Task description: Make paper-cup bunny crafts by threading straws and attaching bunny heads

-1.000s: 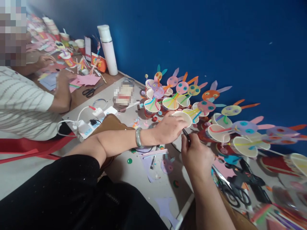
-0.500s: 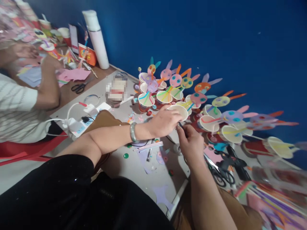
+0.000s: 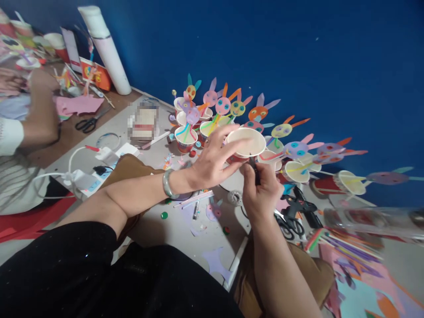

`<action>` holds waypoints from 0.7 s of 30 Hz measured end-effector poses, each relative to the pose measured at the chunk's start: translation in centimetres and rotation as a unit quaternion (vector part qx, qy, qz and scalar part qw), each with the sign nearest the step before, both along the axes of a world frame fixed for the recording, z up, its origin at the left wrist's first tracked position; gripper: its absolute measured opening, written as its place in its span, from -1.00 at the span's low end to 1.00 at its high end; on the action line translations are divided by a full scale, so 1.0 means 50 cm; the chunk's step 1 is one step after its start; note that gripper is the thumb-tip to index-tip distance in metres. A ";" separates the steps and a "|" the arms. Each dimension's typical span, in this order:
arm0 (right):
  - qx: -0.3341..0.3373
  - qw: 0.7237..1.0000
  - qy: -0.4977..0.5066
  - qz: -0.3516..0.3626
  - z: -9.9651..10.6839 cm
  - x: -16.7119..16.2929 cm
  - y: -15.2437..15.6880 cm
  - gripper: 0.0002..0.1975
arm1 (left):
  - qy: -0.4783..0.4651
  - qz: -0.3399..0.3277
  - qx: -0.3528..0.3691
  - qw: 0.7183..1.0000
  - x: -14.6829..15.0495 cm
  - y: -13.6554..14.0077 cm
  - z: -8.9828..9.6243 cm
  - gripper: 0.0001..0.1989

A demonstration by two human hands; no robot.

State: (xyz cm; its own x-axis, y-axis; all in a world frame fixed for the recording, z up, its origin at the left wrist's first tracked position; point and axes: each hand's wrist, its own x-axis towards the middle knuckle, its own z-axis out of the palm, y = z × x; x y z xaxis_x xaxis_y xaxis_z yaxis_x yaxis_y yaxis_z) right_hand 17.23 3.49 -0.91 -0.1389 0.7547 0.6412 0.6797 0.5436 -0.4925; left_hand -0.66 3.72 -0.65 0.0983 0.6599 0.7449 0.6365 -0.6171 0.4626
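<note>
My left hand point(image 3: 215, 159) grips a white-lined paper cup point(image 3: 247, 140), fingers around its side and one across the rim. The cup is tilted so that its inside faces me. My right hand point(image 3: 263, 192) is closed around a slim black tool point(image 3: 254, 168), whose kind I cannot make out. Its upper end meets the cup just below the near rim. Behind the cup stand several red paper cups with paper rabbit heads on coloured strips, such as a pink head point(image 3: 223, 106) and a purple-blue head point(image 3: 296, 150).
Black scissors point(image 3: 289, 229) and a dark hot-glue gun point(image 3: 303, 205) lie right of my right hand. Farther right are a clear bottle point(image 3: 371, 223) and coloured strips point(image 3: 351, 249). Left are a power strip point(image 3: 96, 179), a white flask point(image 3: 106, 51) and another person's arm point(image 3: 43, 106).
The cup has been raised nearer to me and now shows clear of the other cups. My right hand's tool has come up with it. The view has swung to the right.
</note>
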 end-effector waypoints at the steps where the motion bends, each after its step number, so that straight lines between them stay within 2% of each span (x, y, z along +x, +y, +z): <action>1: 0.008 1.000 0.028 0.007 0.006 0.002 -0.002 -0.73 | -0.020 0.004 0.011 1.000 -0.001 -0.002 0.002 -0.43; 3: 0.019 0.997 0.069 0.018 0.016 0.006 -0.009 -0.74 | -0.045 -0.019 0.007 0.999 -0.003 -0.001 0.006 -0.13; 6: -0.008 0.990 0.120 0.074 0.019 0.013 -0.023 -0.77 | -0.072 -0.107 -0.032 0.991 -0.012 0.008 0.009 0.05; 8: -0.062 0.977 0.157 0.130 0.017 0.020 -0.029 -0.78 | -0.095 -0.170 -0.066 0.979 -0.019 0.014 0.013 0.05; 11: -0.161 0.939 0.221 0.208 0.013 0.034 -0.033 -0.79 | -0.116 -0.238 -0.119 0.957 -0.030 0.017 0.023 -0.05; 14: -0.239 0.891 0.267 0.280 0.016 0.047 -0.032 -0.77 | -0.124 -0.252 -0.129 0.951 -0.036 0.016 0.033 -0.12; 16: -0.266 0.876 0.266 0.302 0.022 0.054 -0.031 -0.76 | -0.125 -0.253 -0.114 0.953 -0.037 0.015 0.035 -0.14; 18: -0.267 0.889 0.240 0.285 0.032 0.059 -0.031 -0.76 | -0.117 -0.250 -0.098 0.956 -0.038 0.014 0.036 -0.14; 21: -0.239 0.927 0.174 0.230 0.047 0.064 -0.031 -0.77 | -0.089 -0.215 -0.096 0.968 -0.041 0.009 0.039 -0.13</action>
State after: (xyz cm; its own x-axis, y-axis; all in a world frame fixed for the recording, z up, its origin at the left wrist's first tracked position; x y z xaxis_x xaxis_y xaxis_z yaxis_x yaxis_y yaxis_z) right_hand 20.42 1.94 1.45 -0.3630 0.8767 0.3157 0.1848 0.3998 -0.8978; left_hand -2.72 4.15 1.31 0.2761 0.7140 0.6434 0.2402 -0.6995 0.6731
